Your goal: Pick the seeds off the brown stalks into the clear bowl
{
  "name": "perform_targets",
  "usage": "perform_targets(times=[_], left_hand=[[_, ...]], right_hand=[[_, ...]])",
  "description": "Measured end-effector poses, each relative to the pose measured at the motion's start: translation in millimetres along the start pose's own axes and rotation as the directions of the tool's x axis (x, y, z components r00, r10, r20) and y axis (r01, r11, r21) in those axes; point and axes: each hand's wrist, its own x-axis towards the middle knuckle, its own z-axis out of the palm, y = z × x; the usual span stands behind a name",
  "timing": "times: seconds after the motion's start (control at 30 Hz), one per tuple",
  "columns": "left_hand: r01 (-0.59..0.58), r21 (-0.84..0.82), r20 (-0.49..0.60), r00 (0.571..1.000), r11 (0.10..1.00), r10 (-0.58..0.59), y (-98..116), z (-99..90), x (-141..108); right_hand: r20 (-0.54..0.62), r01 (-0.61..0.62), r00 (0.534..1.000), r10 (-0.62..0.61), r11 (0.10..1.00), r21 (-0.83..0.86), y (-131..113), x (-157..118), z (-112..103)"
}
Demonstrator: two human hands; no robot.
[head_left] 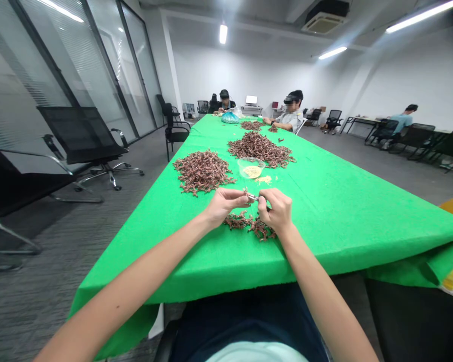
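Above the near part of the table, my left hand (224, 203) is closed, pinching a small brown figure-like piece (246, 192) that my fingers mostly hide. My right hand (276, 208) is wrapped round a small tool with a shiny metal front (252, 197), its tip meeting the piece at my left fingertips. Beneath my hands lie two small clusters of the brown pieces, one on the left (237, 221) and one on the right (262, 230). Just beyond them stands a clear plastic bowl (245, 173) holding pale yellow bits (252, 172), with more bits spilled beside it.
Two larger heaps of brown pieces, left (203, 172) and centre (260, 147), rest on the green tablecloth (347, 211). Farther back are smaller heaps, a blue plastic bag (230, 117) and two people at the table. Office chairs (81, 136) stand at the left.
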Motion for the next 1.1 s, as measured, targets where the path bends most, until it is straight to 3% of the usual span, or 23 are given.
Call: perform_targets(times=[0.53,0.7,0.97,1.1], left_hand=[[-0.002,-0.021,0.030,1.000,1.000,0.003,-0.9,0.3,-1.7],[-0.020,-0.005,-0.005,1.000,1.000,0.020,-0.5,0.2,-1.2],[-0.259,0.163,-0.078,0.958,0.952,0.275,9.5,5.4,-1.9],[-0.289,0.248,-0.127,0.937,0.925,0.327,10.0,6.5,-2.6]], right_hand=[[0.004,0.037,0.999,-0.037,0.993,-0.114,-1.1,0.8,-0.6],[0.006,0.028,1.000,-0.027,0.994,-0.110,-3.7,1.6,-1.1],[-0.012,-0.111,0.994,0.112,0.992,0.062,-8.6,-0.4,9.6],[0.015,-0.182,0.983,0.182,0.970,0.162,-12.3,0.4,13.7]])
